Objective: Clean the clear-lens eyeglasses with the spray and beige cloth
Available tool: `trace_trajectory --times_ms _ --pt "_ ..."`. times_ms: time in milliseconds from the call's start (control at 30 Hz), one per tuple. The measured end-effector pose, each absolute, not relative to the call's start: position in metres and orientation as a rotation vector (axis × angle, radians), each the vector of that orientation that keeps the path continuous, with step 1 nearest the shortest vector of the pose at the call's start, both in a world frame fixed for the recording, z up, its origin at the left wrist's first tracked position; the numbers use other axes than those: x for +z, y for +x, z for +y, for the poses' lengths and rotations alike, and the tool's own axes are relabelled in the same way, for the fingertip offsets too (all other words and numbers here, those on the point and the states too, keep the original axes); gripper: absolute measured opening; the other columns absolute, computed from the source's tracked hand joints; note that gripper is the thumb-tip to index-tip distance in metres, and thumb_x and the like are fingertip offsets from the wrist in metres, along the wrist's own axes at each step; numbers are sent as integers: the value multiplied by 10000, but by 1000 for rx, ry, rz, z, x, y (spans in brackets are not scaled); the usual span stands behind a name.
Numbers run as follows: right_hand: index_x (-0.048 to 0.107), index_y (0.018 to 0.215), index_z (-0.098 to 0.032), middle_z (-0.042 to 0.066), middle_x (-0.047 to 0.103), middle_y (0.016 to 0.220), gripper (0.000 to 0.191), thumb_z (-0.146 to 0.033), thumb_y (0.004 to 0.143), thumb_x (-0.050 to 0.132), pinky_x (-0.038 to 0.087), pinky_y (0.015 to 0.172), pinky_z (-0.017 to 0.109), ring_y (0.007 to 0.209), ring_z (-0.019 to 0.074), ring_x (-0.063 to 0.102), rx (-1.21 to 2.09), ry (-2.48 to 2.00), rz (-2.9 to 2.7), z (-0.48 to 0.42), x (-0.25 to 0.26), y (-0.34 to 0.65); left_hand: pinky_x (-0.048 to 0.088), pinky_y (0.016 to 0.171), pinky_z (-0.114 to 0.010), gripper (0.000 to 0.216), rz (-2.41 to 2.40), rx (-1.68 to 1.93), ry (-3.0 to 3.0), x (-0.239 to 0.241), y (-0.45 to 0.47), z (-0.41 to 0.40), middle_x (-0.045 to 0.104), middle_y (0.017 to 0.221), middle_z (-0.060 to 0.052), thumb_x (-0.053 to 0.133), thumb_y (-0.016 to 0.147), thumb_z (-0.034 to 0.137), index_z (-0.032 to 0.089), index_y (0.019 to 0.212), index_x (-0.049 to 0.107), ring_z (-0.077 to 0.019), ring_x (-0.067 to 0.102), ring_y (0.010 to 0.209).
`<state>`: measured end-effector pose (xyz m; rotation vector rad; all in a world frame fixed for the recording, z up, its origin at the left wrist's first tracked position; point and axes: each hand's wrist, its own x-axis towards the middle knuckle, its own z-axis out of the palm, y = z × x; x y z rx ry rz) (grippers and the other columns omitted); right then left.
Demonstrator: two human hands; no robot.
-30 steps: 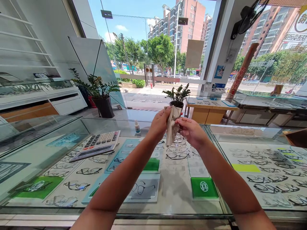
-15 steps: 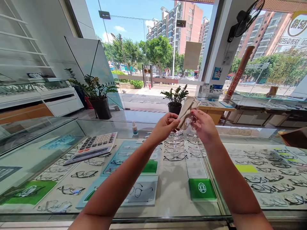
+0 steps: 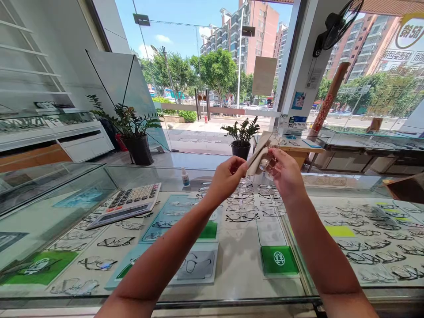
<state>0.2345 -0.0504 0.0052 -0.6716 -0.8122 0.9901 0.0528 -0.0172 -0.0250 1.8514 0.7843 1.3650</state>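
Observation:
Both of my hands are raised above the far part of a glass display counter. My left hand (image 3: 229, 176) pinches the lower left end of a beige cleaning cloth (image 3: 259, 155). On the right, the fingers of my right hand (image 3: 285, 171) are closed on a pair of eyeglasses (image 3: 266, 167) with a thin frame and clear lenses. The cloth stands folded beside the glasses and partly covers them; whether it touches the lenses I cannot tell. Rows of eyeglass frames (image 3: 241, 216) lie under the counter glass below.
A large calculator (image 3: 129, 203) and a small spray bottle (image 3: 185, 177) stand on the counter (image 3: 232, 260) to the left. More eyeglasses fill the case at right. Beyond are potted plants (image 3: 241, 137), a glass door and a wall fan (image 3: 338, 28).
My left hand has shifted slightly left, and my right hand slightly right. The cloth now sits a little further off the eyeglasses. The view has turned marginally.

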Motion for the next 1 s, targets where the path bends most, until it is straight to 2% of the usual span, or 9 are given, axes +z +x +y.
trace_trajectory --times_ms 133,233,333,433,567,700,833,1000 --pt "794 815 -227 43 741 939 111 -323 772 830 505 667 283 851 159 634 997 -684 -789 -49 5 234 491 656 -252 251 751 1520 1737 -23 54 -15 612 772 -3 645 958 409 183 848 637 -123 564 695" --pt "793 830 -227 39 742 922 121 -331 780 828 497 647 283 812 150 625 1038 -683 -797 -44 1 233 549 721 -264 245 631 1530 1431 -19 51 -7 613 826 -12 649 932 413 185 859 598 -126 592 749" --pt "786 822 -214 31 728 880 143 -338 772 835 525 687 298 785 146 628 1129 -698 -804 -35 -6 232 552 708 -273 262 609 1530 1282 -15 44 1 621 836 -21 670 906 433 187 892 581 -135 604 751" --pt "780 797 -205 21 726 881 155 -325 738 859 532 722 294 806 143 646 1139 -733 -762 -26 -11 235 489 633 -250 284 653 1583 1337 -10 31 7 565 776 -2 683 879 443 195 835 551 -123 540 690" --pt "787 802 -222 12 735 888 179 -344 716 885 520 725 294 831 152 653 1098 -756 -747 -25 -11 244 324 543 -253 338 831 1535 1645 0 8 9 432 667 21 645 897 453 204 716 506 -110 371 599" --pt "810 838 -248 23 770 967 228 -410 712 908 537 830 322 917 178 674 1151 -695 -894 -36 -6 238 238 541 -289 398 974 1346 1858 9 -6 5 397 620 22 647 903 498 214 677 484 -120 327 574" --pt "841 872 -261 41 802 1076 257 -450 714 914 520 943 345 1042 206 682 1243 -681 -1015 -49 -7 217 248 562 -283 386 969 1200 1964 13 -6 -2 427 639 21 646 907 518 207 711 529 -122 355 594" --pt "862 847 -256 55 822 1112 235 -441 710 910 443 1146 367 1193 229 665 1238 -678 -1064 -53 -12 199 295 586 -275 407 874 1032 2051 16 -4 -11 452 673 14 603 943 532 196 724 533 -124 385 620"
